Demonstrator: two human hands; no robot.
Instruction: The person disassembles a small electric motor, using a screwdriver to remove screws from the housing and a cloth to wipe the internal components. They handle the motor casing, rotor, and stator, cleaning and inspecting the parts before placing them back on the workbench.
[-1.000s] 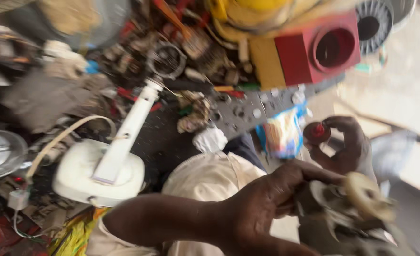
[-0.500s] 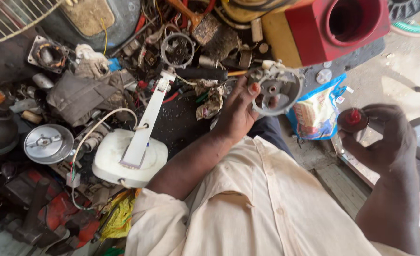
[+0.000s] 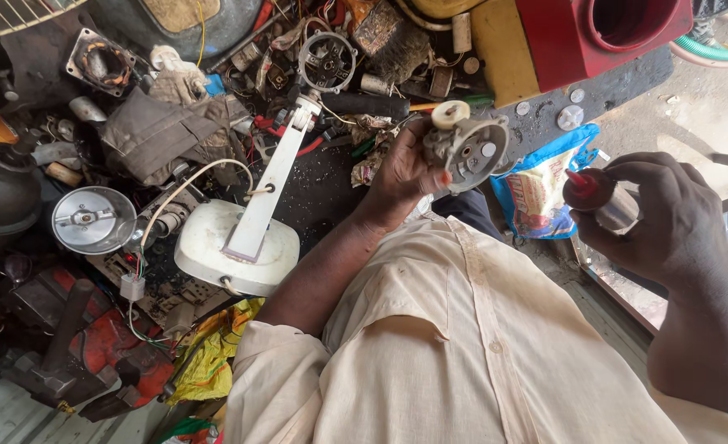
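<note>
Left hand (image 3: 403, 168) closed around grey motor housing (image 3: 467, 148); right hand (image 3: 664, 214) gripping red-capped bottle (image 3: 598, 196); blue packet (image 3: 541, 185) between; white fan stand (image 3: 245, 234) nearby among scrap.

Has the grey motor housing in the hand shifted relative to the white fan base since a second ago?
Yes. The grey motor housing has risen from low on the right to above and right of the white fan base.

The left hand (image 3: 401, 168) holds a motor housing (image 3: 467, 148) in its fingers (image 3: 438, 177). Left of those fingers lies a fan stand (image 3: 241, 238), with a round metal cap (image 3: 92, 219) farther left. Between the two hands sits a plastic bag (image 3: 537, 185). The right hand (image 3: 664, 218) wraps its fingers (image 3: 627, 177) around a small cylinder (image 3: 598, 197).
</note>
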